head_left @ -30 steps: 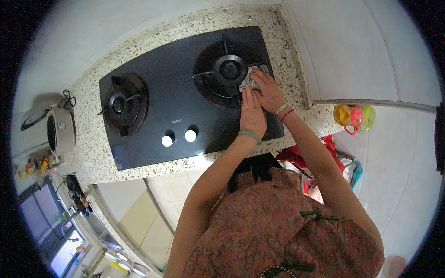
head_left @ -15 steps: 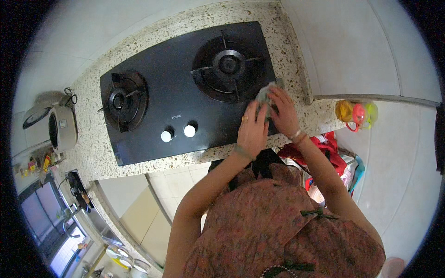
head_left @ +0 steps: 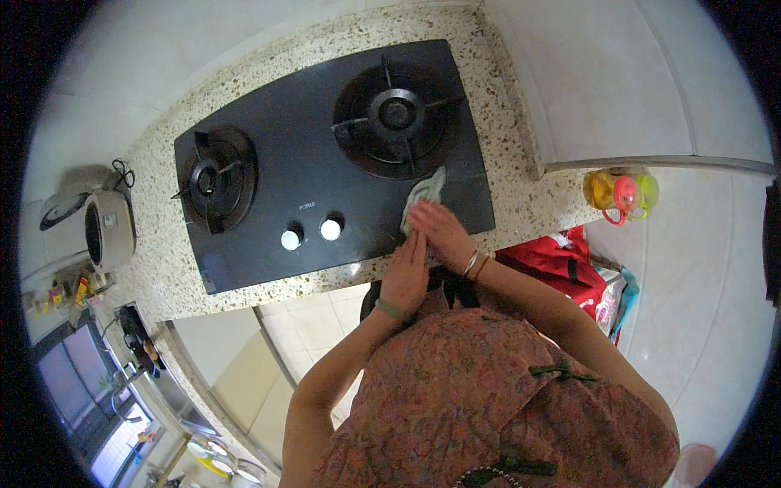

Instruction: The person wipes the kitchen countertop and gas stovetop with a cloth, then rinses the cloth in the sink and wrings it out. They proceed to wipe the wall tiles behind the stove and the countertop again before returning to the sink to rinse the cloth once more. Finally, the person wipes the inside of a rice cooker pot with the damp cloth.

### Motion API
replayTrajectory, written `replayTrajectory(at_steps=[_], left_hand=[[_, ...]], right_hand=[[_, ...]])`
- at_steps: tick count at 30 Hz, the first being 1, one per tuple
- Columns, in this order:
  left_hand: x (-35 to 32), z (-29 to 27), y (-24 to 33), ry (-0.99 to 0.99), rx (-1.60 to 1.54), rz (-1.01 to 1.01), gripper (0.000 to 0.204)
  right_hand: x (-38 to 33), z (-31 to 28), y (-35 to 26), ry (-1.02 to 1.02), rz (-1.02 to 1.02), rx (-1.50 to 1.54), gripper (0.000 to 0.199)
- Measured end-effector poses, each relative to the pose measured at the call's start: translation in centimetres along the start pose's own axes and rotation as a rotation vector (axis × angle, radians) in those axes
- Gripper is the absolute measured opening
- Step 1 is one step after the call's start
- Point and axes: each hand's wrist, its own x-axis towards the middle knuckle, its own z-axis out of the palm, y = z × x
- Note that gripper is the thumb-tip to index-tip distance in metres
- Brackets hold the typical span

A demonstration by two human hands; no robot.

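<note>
A pale green cloth (head_left: 425,192) lies bunched on the black glass gas hob (head_left: 285,179), below the right-hand burner (head_left: 398,114). My right hand (head_left: 443,233) is on its lower part, with the fingers closed over it. Close against it, my left hand (head_left: 404,278) reaches up from the hob's front edge, its fingers stretched out and their tips beside the cloth's lower end. Two white knobs (head_left: 330,230) stand to the left of my hands, and farther left is the second burner (head_left: 208,175).
Speckled stone counter (head_left: 154,276) surrounds the hob. A beige appliance (head_left: 110,229) stands at the left. Yellow, red and green cups (head_left: 626,195) are at the counter's right end, near a tiled wall. Below lies a red bag (head_left: 553,264). A sink area is at lower left.
Both hands have come left and nearer to me from the hob's right edge. The cloth has moved with them and now shows more beyond the fingers.
</note>
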Motion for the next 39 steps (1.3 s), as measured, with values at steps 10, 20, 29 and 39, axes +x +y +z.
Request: replayTrajectory(at_steps=[10,20,29,39], left_hand=[[5.6,-4.5,2.8,0.118,-0.348,0.098,0.039],[21.9,1.4,7.7,-0.055,0.075,0.223,0.065],[30.9,-3.1,7.7,0.017,0.191,0.095,0.075],[33.3,-11.8,1.4,0.171,0.028,-0.097,0.069]], right_hand=[[-2.3,-4.4,2.8,0.231,0.058,0.141,0.038],[3.3,-4.8,13.1,0.109,0.456,-0.287,0.047],[11.2,-8.7,19.7,0.093,0.377,-0.352,0.046],[25.5,-10.7,22.1,0.016,0.279,-0.450,0.044]])
